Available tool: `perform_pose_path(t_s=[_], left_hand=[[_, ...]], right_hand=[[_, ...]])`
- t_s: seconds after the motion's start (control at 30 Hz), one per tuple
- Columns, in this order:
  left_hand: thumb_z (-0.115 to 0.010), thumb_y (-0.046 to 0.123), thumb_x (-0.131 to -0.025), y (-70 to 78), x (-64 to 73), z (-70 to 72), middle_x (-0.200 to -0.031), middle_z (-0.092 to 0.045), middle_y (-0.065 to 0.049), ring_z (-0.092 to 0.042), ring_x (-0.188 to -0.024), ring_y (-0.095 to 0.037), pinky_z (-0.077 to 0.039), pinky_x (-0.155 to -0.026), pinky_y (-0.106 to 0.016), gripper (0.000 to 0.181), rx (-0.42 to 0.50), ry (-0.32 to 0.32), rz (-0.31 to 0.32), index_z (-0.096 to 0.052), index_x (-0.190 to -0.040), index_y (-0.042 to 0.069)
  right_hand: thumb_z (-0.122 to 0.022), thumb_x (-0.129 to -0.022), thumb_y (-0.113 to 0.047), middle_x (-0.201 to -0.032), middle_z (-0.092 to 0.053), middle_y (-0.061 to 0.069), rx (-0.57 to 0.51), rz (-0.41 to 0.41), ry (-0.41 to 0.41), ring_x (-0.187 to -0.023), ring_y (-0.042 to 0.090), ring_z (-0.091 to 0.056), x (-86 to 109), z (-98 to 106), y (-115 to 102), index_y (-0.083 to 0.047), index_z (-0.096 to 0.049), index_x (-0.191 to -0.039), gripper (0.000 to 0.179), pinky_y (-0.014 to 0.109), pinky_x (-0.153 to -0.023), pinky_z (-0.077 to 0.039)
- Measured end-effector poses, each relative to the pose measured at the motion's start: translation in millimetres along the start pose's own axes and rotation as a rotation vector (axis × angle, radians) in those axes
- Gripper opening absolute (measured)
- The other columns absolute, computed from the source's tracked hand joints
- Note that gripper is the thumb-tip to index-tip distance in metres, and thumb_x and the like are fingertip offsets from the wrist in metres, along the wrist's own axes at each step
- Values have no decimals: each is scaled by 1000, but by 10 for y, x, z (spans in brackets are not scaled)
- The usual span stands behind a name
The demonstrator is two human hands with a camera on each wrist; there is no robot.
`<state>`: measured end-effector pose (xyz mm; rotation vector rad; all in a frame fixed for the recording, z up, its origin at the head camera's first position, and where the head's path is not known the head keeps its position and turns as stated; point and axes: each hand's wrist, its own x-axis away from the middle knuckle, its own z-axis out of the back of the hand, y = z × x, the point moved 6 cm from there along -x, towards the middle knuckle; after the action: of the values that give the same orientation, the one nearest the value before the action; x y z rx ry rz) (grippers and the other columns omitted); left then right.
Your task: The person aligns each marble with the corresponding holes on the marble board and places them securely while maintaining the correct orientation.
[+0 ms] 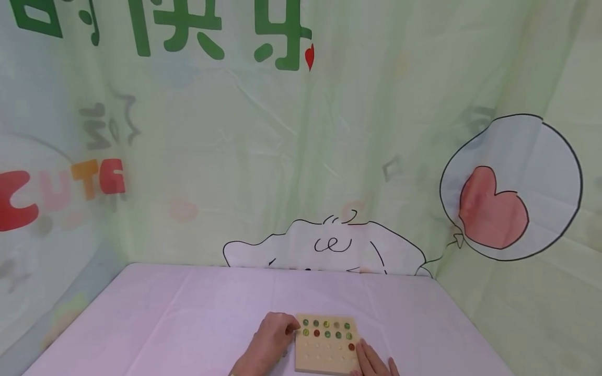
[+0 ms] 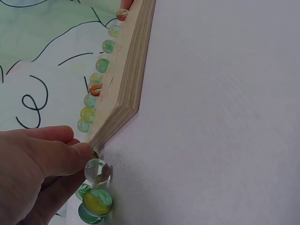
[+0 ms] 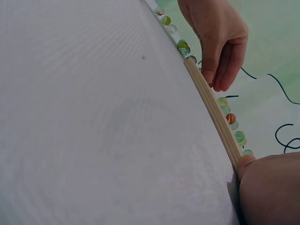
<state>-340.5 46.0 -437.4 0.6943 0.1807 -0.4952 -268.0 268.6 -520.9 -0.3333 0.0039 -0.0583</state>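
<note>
A square wooden board (image 1: 324,360) with rows of small hollows lies on the table. Several glass marbles (image 1: 327,334) fill its two far rows, and a red marble (image 1: 351,347) sits at the right end of the row nearer me. My left hand (image 1: 273,334) is at the board's far left corner, thumb and fingertips drawn together; I cannot tell whether a marble is between them. Loose marbles (image 2: 97,202) lie beside the board under this hand, including a clear marble (image 2: 97,171). My right hand (image 1: 373,360) rests extended fingers along the board's right edge, close to the red marble.
A pale cloth covers the table (image 1: 197,308). Behind it hangs a light green curtain (image 1: 263,156) printed with a cartoon outline and a balloon (image 1: 550,193). More loose marbles (image 3: 166,21) trail along the table past the board's left end.
</note>
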Motion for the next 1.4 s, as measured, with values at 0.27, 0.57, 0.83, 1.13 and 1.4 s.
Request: perform_pose_path(t_s=[0.27, 0.57, 0.83, 1.13, 1.4], left_hand=[[-67, -3, -73, 15, 14, 31, -81, -69, 4, -54, -70, 1, -47, -60, -17, 19, 86, -12, 16, -71, -85, 11], [-65, -2, -75, 43, 10, 78, -83, -69, 3, -56, -72, 0, -48, -64, -17, 21, 152, -20, 39, -69, -89, 12], [-66, -4, -72, 138, -16, 91, -82, -69, 1, -57, -71, 1, -47, -61, -14, 21, 227, 32, -10, -69, -87, 10], [-66, -4, -72, 288, -33, 50, -82, -69, -3, -59, -71, 0, -47, -61, -13, 19, 308, 33, -50, -69, -87, 7], [-66, -3, -73, 339, -60, -80, -81, -68, -3, -58, -68, -1, -46, -60, -13, 17, 410, -12, -7, -68, -87, 7]], right_hand=[[19, -65, -76, -145, -30, -8, 33, -10, 49, -135, 17, -23, -20, -100, 76, -20, -31, -139, 105, 56, -105, -3], [5, -75, -75, -146, -25, -14, 83, -18, 84, -136, 12, -19, -20, -185, 137, -25, -26, -140, 88, 51, -107, -2], [16, -67, -76, -145, -30, -7, 40, -23, 27, -135, 17, -23, -3, -36, 24, -18, -31, -139, 103, 56, -106, -3], [17, -71, -72, -145, -30, -9, 39, -24, 73, -135, 16, -23, 45, -18, 41, -20, -31, -139, 98, 51, -107, -3], [-18, -85, -68, -145, -29, -3, 104, 58, 70, -134, 19, -25, 264, 201, -216, -16, -30, -139, 77, 55, -107, -9]])
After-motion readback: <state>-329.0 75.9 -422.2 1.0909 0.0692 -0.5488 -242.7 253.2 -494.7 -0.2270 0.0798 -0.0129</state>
